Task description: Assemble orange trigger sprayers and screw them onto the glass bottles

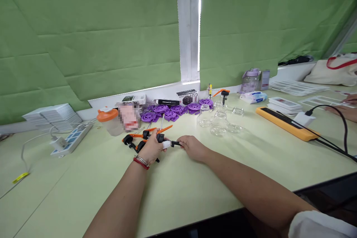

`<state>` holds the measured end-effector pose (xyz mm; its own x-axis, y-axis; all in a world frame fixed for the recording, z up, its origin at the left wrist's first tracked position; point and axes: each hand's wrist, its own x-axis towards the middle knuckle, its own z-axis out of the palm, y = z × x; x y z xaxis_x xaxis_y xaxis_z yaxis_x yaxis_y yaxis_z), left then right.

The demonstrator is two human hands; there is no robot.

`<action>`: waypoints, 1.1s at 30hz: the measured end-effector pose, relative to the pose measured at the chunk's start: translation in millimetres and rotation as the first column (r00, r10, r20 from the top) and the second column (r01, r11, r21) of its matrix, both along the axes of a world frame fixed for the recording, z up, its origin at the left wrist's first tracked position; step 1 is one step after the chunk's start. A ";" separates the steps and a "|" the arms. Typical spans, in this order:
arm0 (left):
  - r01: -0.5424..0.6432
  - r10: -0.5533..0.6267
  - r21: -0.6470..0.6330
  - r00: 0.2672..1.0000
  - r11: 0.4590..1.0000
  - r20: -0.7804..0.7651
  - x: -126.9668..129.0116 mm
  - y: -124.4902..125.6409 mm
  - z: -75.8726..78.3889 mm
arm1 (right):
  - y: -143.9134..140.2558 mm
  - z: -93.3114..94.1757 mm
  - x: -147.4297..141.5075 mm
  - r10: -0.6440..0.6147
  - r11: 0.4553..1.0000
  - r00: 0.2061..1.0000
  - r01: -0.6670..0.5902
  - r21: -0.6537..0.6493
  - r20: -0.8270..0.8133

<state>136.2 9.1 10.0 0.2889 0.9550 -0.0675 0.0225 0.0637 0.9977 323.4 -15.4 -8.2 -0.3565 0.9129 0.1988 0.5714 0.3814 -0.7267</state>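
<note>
Head view — over the pale table [178, 189], the left hand [151, 148] has its fingers clamped around a black-and-white part [166, 144], while the right hand [193, 148] pinches its thin black end — black-and-orange pieces [128, 140] lying just beside the left hand, purple parts [161, 109] beyond.

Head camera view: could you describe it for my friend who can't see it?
A person's left hand holds a small black-and-white part while the right hand pinches its black end, above a pale green table. Beyond lie purple plastic pieces, with clear containers to the right and an orange-lidded cup to the left.
</note>
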 end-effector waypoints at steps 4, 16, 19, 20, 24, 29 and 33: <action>-0.007 0.007 -0.014 1.000 1.000 -0.011 -1.2 1.7 -4.0 | 0.3 -2.0 -1.0 -0.020 0.996 0.999 0.017 -0.083 -0.036; 0.032 -0.024 -0.101 0.997 0.994 0.076 3.7 -6.1 2.5 | -1.8 -8.4 -0.9 0.055 0.994 0.985 -0.069 -0.079 -0.162; -0.008 0.019 -0.120 0.996 0.993 0.087 5.3 -7.5 3.7 | -9.7 -7.5 -2.6 0.195 0.979 0.968 -0.201 -0.019 -0.158; -0.049 0.059 -0.098 0.993 0.994 0.100 6.3 -7.5 3.1 | -11.9 -6.8 -3.5 0.223 0.973 0.962 -0.229 -0.020 -0.159; -0.239 0.191 0.167 0.946 0.956 0.262 14.2 -9.4 -1.1 | -16.4 -1.8 -9.2 0.204 0.963 0.923 -0.250 -0.104 -0.327; -0.225 0.149 0.483 0.970 0.846 0.192 28.1 -21.3 -1.1 | -19.0 8.3 -16.1 0.150 0.905 0.758 -0.364 -0.220 -0.635; -0.136 0.190 0.650 0.982 0.748 -0.014 28.6 -25.7 2.9 | -20.7 11.5 -16.3 0.074 0.864 0.643 -0.423 -0.273 -0.762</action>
<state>164.7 -16.6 12.9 0.1449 0.8119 0.5655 0.1469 -0.5828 0.7992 307.1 -36.1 3.3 -0.4887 0.8613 0.1393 -0.2576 0.0101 -0.9662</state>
